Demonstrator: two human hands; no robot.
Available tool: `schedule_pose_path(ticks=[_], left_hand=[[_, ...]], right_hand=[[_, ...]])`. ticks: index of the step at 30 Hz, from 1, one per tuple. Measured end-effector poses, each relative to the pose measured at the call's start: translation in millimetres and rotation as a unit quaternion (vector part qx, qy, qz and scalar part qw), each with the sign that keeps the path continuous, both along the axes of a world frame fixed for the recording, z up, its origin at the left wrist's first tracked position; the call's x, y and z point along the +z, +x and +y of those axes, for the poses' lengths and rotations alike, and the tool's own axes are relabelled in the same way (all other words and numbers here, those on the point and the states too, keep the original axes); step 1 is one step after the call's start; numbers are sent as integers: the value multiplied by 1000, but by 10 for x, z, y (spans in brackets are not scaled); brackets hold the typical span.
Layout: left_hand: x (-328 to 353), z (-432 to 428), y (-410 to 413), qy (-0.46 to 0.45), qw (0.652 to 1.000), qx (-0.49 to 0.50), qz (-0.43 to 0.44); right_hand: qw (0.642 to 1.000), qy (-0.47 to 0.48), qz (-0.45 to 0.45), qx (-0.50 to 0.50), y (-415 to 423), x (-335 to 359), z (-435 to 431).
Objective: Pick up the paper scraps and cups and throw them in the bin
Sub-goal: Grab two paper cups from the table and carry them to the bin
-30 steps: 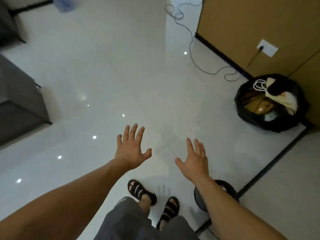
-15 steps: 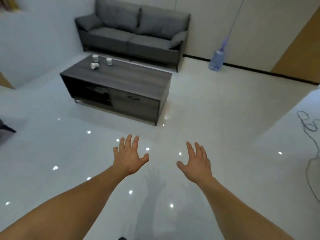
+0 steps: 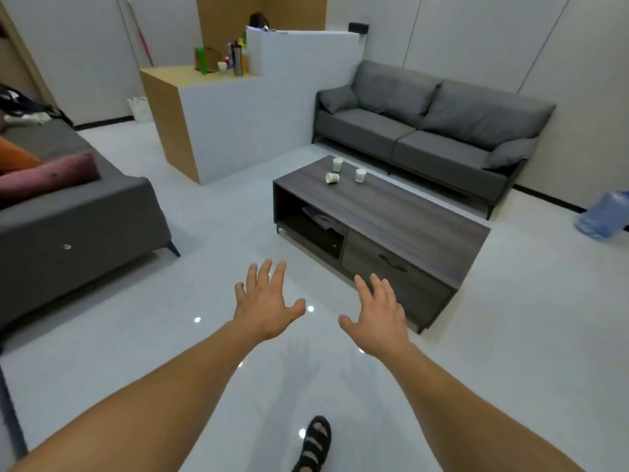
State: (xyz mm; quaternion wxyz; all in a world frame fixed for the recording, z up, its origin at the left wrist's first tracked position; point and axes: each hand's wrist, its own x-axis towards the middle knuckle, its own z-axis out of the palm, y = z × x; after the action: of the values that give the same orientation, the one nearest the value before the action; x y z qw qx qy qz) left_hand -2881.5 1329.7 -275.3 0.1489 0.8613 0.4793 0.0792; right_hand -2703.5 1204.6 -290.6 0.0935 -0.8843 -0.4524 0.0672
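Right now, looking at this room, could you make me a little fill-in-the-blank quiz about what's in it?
1. The coffee table holds ___ paper cups.
2. One cup lies on its ___, while the others stand upright.
3. The left hand and the right hand, fingers spread, hold ___.
4. The sofa behind the table is ___ in colour.

Missing words: three; side; nothing; grey.
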Motion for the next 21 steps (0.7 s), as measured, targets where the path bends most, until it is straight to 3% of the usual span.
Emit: schedule_pose_path(ticks=[14,21], left_hand=[[118,2832,469,-25,998,59,-3],[-153,4539,601,-46,998,40,-2]], right_hand=[[995,-7,39,94,607,156,3267],[996,-30,56,64,797,-43,4770]])
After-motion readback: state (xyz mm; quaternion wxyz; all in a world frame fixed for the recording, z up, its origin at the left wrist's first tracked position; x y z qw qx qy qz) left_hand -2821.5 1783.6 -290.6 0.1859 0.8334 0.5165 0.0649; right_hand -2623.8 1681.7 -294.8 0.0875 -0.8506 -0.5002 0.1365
